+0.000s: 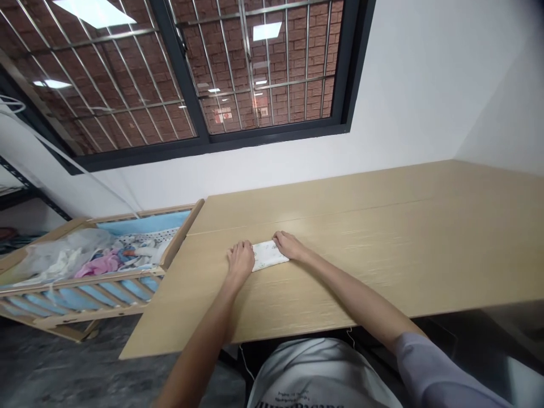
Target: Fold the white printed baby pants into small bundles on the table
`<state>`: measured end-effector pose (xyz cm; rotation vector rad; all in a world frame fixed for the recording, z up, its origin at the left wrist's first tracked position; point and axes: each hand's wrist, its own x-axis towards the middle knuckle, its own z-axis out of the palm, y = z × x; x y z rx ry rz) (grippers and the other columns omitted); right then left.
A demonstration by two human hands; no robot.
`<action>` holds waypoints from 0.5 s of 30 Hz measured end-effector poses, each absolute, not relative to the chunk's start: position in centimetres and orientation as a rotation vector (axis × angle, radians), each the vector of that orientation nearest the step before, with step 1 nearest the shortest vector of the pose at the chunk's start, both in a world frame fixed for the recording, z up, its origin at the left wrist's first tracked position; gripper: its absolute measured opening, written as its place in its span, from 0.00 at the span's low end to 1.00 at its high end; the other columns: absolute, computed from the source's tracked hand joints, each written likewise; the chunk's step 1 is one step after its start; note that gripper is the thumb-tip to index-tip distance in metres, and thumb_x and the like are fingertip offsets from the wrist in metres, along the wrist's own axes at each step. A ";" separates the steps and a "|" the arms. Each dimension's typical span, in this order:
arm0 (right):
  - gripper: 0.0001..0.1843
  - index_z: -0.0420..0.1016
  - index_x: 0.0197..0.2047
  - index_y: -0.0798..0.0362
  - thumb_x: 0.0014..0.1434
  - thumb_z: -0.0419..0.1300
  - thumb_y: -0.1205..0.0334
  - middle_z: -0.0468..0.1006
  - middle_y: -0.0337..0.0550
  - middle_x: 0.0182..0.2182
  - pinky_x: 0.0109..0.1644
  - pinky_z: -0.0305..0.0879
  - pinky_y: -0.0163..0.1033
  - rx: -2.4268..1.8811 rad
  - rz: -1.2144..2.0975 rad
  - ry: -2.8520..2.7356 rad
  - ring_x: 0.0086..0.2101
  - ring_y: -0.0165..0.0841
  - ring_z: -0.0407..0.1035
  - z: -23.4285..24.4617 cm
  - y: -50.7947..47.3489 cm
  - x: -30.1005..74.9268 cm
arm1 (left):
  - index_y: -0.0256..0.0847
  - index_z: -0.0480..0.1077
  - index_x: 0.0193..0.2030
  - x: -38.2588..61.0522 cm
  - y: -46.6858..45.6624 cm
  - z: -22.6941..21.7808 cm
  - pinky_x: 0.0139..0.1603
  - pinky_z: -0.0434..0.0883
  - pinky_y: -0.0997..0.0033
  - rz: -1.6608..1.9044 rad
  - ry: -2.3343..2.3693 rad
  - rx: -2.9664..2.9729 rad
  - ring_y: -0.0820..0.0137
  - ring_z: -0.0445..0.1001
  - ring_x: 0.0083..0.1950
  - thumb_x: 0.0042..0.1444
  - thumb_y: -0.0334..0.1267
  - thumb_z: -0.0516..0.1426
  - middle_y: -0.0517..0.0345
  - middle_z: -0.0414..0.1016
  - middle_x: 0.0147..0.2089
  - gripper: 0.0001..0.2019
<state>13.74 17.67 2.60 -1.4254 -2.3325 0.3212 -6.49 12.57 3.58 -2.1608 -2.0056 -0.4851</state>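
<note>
A small folded white cloth [268, 255] with a faint print lies on the light wooden table [382, 238]. My left hand [240, 260] rests on the cloth's left end, fingers curled down over it. My right hand [289, 245] presses on its right end, fingers bent onto the fabric. Both forearms reach forward across the table's near edge.
A wooden baby cot [85, 277] with blue padding stands left of the table, holding several clothes in white and pink [100, 262]. A barred window [191, 73] and white wall lie behind. A dark shelf [17, 192] is at far left.
</note>
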 end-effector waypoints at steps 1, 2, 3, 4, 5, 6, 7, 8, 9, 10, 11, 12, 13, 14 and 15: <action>0.18 0.70 0.53 0.57 0.73 0.43 0.60 0.77 0.57 0.50 0.53 0.63 0.41 -1.411 0.326 -2.323 0.50 0.41 0.71 2.5 17.6 13.8 | 0.38 0.72 0.46 -6.6 12.6 3.4 0.52 0.66 0.54 -0.500 -2.003 -2.161 0.55 0.75 0.51 0.68 0.35 0.45 0.42 0.77 0.47 0.14; 0.19 0.69 0.55 0.57 0.74 0.42 0.59 0.76 0.57 0.51 0.54 0.63 0.41 -1.390 0.319 -2.308 0.51 0.41 0.71 2.5 17.4 14.0 | 0.38 0.73 0.47 -6.7 12.6 3.4 0.53 0.66 0.53 -0.520 -1.995 -2.160 0.54 0.75 0.51 0.68 0.36 0.45 0.41 0.77 0.48 0.15; 0.20 0.68 0.57 0.58 0.74 0.42 0.59 0.75 0.57 0.53 0.56 0.62 0.42 -1.363 0.297 -2.288 0.52 0.41 0.70 2.7 17.1 14.1 | 0.37 0.72 0.49 -6.8 12.6 3.4 0.54 0.67 0.52 -0.545 -1.982 -2.157 0.54 0.74 0.53 0.69 0.37 0.45 0.40 0.77 0.50 0.16; 0.21 0.67 0.59 0.59 0.74 0.41 0.58 0.74 0.58 0.55 0.59 0.61 0.44 -1.328 0.264 -2.271 0.55 0.42 0.68 3.0 16.8 14.2 | 0.36 0.71 0.52 -6.9 12.6 3.5 0.57 0.67 0.51 -0.573 -1.965 -2.152 0.53 0.73 0.57 0.69 0.38 0.44 0.38 0.76 0.53 0.17; 0.23 0.66 0.61 0.60 0.73 0.41 0.57 0.71 0.60 0.58 0.62 0.59 0.46 -1.282 0.228 -2.262 0.57 0.44 0.66 3.3 16.4 14.3 | 0.34 0.69 0.57 -7.0 12.5 3.6 0.60 0.66 0.51 -0.599 -1.944 -2.149 0.52 0.70 0.62 0.70 0.40 0.43 0.36 0.73 0.59 0.19; 0.25 0.64 0.64 0.60 0.73 0.41 0.56 0.69 0.60 0.61 0.65 0.56 0.48 -1.231 0.197 -2.266 0.60 0.45 0.63 3.6 16.0 14.3 | 0.33 0.65 0.62 -7.0 12.4 3.6 0.64 0.64 0.51 -0.627 -1.910 -2.156 0.53 0.65 0.67 0.71 0.41 0.42 0.35 0.69 0.64 0.22; 0.26 0.62 0.66 0.60 0.73 0.41 0.55 0.66 0.61 0.63 0.67 0.53 0.49 -1.179 0.178 -2.286 0.62 0.45 0.60 3.8 15.6 14.2 | 0.32 0.61 0.66 -6.9 12.3 3.6 0.67 0.61 0.51 -0.657 -1.859 -2.180 0.54 0.59 0.72 0.71 0.43 0.41 0.36 0.63 0.69 0.24; 0.28 0.59 0.68 0.60 0.73 0.42 0.54 0.64 0.61 0.66 0.69 0.50 0.50 -1.130 0.174 -2.316 0.65 0.46 0.57 3.8 15.1 14.0 | 0.32 0.56 0.70 -6.7 12.1 3.5 0.70 0.58 0.52 -0.686 -1.792 -2.223 0.56 0.53 0.75 0.71 0.44 0.40 0.37 0.58 0.73 0.26; 0.30 0.57 0.70 0.60 0.72 0.42 0.53 0.60 0.60 0.68 0.70 0.48 0.51 -1.086 0.182 -2.356 0.67 0.46 0.54 3.8 14.8 13.8 | 0.31 0.53 0.72 -6.5 11.9 3.2 0.72 0.56 0.52 -0.711 -1.712 -2.283 0.57 0.48 0.77 0.71 0.45 0.40 0.38 0.54 0.75 0.28; 0.32 0.54 0.72 0.61 0.72 0.42 0.53 0.57 0.60 0.70 0.71 0.47 0.52 -1.049 0.195 -2.404 0.68 0.46 0.51 3.6 14.4 13.5 | 0.31 0.50 0.73 -6.2 11.7 2.9 0.73 0.54 0.52 -0.729 -1.631 -2.350 0.58 0.45 0.78 0.71 0.47 0.40 0.38 0.50 0.76 0.29; 0.33 0.52 0.73 0.61 0.71 0.43 0.53 0.54 0.60 0.71 0.72 0.45 0.53 -1.016 0.206 -2.457 0.69 0.46 0.49 3.2 14.2 13.2 | 0.30 0.47 0.74 -5.9 11.5 2.6 0.74 0.53 0.51 -0.735 -1.560 -2.417 0.59 0.43 0.79 0.71 0.48 0.40 0.38 0.48 0.77 0.31; 0.34 0.49 0.75 0.60 0.70 0.44 0.53 0.52 0.59 0.72 0.72 0.43 0.54 -0.990 0.215 -2.512 0.70 0.46 0.47 2.8 14.0 12.9 | 0.29 0.45 0.75 -5.5 11.3 2.2 0.74 0.52 0.50 -0.724 -1.512 -2.478 0.58 0.41 0.79 0.71 0.50 0.40 0.37 0.46 0.77 0.33; 0.36 0.47 0.75 0.60 0.69 0.45 0.53 0.50 0.59 0.73 0.73 0.42 0.55 -0.974 0.221 -2.561 0.71 0.47 0.46 2.4 13.8 12.6 | 0.29 0.44 0.75 -5.2 11.1 1.7 0.74 0.52 0.50 -0.693 -1.495 -2.525 0.58 0.40 0.79 0.71 0.51 0.40 0.36 0.44 0.78 0.34; 0.37 0.45 0.76 0.60 0.69 0.46 0.53 0.49 0.59 0.73 0.73 0.40 0.55 -0.977 0.226 -2.599 0.71 0.47 0.44 2.0 13.8 12.4 | 0.28 0.43 0.75 -5.0 11.0 1.3 0.74 0.52 0.49 -0.650 -1.500 -2.559 0.57 0.39 0.79 0.70 0.52 0.40 0.36 0.44 0.78 0.35; 0.38 0.44 0.76 0.61 0.68 0.46 0.52 0.48 0.59 0.73 0.74 0.38 0.55 -0.999 0.233 -2.623 0.71 0.47 0.43 1.7 13.8 12.3 | 0.28 0.43 0.75 -4.9 10.9 0.9 0.74 0.52 0.49 -0.600 -1.523 -2.581 0.56 0.39 0.79 0.70 0.53 0.40 0.35 0.44 0.77 0.36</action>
